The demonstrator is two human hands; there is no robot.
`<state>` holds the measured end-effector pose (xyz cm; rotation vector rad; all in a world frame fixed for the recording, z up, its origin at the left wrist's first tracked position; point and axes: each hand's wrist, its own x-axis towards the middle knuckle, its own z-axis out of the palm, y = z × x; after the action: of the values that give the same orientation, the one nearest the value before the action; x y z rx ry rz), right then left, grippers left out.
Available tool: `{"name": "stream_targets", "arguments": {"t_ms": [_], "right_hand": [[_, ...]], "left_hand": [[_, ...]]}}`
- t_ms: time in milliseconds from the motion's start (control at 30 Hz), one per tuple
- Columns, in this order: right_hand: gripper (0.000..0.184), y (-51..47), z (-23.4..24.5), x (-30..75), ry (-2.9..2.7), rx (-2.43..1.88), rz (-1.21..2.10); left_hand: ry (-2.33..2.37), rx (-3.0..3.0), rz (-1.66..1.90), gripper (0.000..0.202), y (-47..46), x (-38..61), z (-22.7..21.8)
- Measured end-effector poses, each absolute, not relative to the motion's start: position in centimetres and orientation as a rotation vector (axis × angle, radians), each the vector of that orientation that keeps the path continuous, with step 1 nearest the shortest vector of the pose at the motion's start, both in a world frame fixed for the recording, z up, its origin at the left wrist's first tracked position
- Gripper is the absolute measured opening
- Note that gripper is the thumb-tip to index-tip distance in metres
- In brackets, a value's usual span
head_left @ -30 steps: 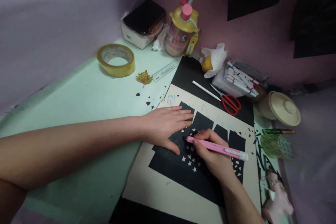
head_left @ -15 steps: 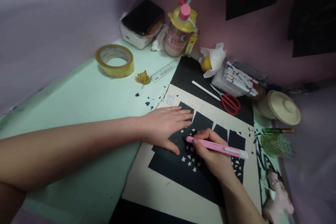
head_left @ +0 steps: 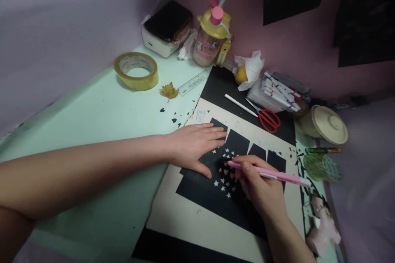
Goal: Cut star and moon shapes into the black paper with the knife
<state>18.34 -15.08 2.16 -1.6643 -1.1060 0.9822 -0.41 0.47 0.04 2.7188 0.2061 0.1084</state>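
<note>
My left hand (head_left: 197, 144) lies flat, fingers spread, on the left part of a black paper sheet (head_left: 212, 209). Star and heart shapes are cut through the sheet near its middle, showing the pale board beneath, and slits divide its far edge into strips. In my right hand (head_left: 262, 185) is a slim pink craft knife (head_left: 271, 174), gripped like a pen. Its dark tip points left, over the paper just beside the cut-out shapes; I cannot tell whether it touches. My right fingers hide part of the sheet's right side.
Behind the sheet lie red-handled scissors (head_left: 269, 121) and a white stick (head_left: 240, 104). A tape roll (head_left: 137, 84), a leaf (head_left: 169, 90) and a clear ruler (head_left: 193, 83) rest to the left. A drink bottle (head_left: 208, 45), a marker box (head_left: 277, 92) and a lidded pot (head_left: 328, 125) stand along the back.
My right hand has shifted slightly right, and the knife has turned so its rear end points farther right and lower. My left hand stays on the paper.
</note>
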Motion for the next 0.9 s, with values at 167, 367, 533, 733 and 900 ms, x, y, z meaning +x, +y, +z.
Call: {"name": "stream_targets", "arguments": {"t_ms": [167,367,533,733,900], "right_hand": [[0.012,-14.4,1.9,17.6,-1.151,-1.712,0.794],[0.008,-13.4,1.1,17.2,-1.561,-1.577,0.405],[0.010,-13.2,1.0,17.4,-1.658,-1.554,0.449],[0.010,-13.5,0.9,17.6,-1.711,-1.537,0.418],[0.009,-13.7,0.7,17.7,-1.724,-1.539,0.441]], "left_hand": [[0.216,2.708,0.101,0.089,0.4,-0.5,0.3],[0.202,2.686,0.143,0.089,0.5,-0.4,0.1],[0.193,2.684,0.142,0.089,0.6,-0.4,-0.1],[0.194,2.666,0.158,0.088,0.6,-0.4,-0.1],[0.199,2.663,0.150,0.088,0.6,-0.4,-0.1]]}}
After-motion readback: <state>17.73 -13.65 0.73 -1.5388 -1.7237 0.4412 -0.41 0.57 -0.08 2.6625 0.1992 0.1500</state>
